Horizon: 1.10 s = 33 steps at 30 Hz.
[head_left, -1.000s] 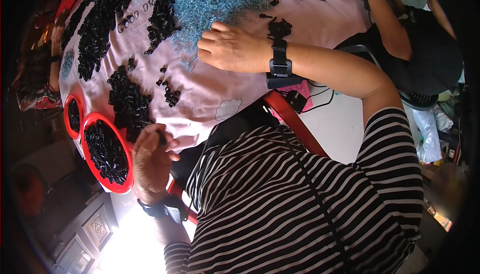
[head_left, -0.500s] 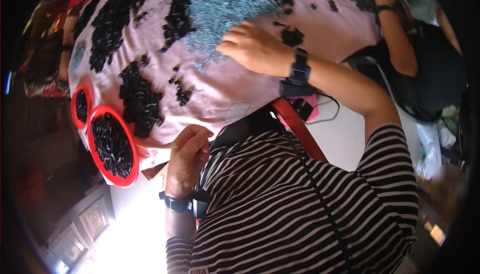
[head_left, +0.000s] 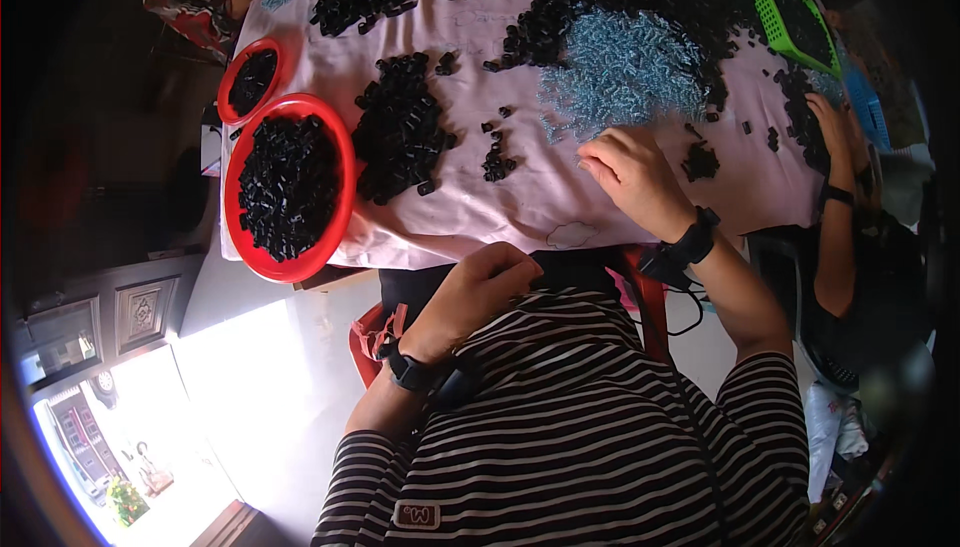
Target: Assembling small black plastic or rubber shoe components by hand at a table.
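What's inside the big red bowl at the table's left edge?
The big red bowl holds a heap of small black parts, filling most of it; only the rim shows. The bowl's bottom is covered, so anything beneath the parts cannot be seen.

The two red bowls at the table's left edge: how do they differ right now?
The large red bowl sits nearer the person, overhanging the pink cloth's edge; the small red bowl sits farther up the table. The large bowl is much wider than the small one. The large bowl carries a bigger heap of black pieces than the small one. Both are round, red-rimmed, hold the same kind of black pieces, and neither hand touches them.
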### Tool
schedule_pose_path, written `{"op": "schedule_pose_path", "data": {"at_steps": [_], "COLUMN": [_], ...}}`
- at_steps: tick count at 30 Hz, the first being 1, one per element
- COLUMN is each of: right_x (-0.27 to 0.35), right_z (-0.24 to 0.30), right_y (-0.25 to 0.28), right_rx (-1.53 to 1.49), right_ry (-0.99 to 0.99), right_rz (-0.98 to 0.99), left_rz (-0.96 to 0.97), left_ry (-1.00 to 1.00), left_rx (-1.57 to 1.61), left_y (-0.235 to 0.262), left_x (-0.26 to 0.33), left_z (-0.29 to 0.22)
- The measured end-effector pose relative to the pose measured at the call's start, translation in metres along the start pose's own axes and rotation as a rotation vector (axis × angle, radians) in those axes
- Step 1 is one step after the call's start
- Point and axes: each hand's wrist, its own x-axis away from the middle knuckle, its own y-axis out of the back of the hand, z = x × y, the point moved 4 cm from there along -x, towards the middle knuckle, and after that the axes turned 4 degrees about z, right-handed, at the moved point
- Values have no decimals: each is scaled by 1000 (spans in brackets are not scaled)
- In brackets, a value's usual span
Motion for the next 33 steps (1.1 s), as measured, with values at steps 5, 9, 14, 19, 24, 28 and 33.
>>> {"op": "schedule_pose_path", "data": {"at_steps": [5, 9, 14, 19, 24, 28, 33], "right_x": [-4, -7, -12, -16, -26, -41, -45], "right_z": [7, 20, 17, 15, 23, 40, 43], "right_y": [-22, -27, -24, -8, 4, 18, 22], "right_rx": [303, 357, 293, 137, -23, 41, -188], "right_ry": [13, -6, -8, -136, -133, -90, -253], "right_rz": [66, 128, 145, 41, 42, -22, -63], "left_rz": [-449, -790, -981, -977, -948, -750, -102], "left_ry": [-255, -400, -436, -355, -350, -459, -145], "left_rx": [-231, -495, -915, -970, -917, -617, 247], "left_y": [38, 70, 72, 76, 78, 74, 54], "left_x": [1, 2, -4, -12, -14, -10, -5], "left_z": [0, -5, -14, -15, -19, -21, -35]}}
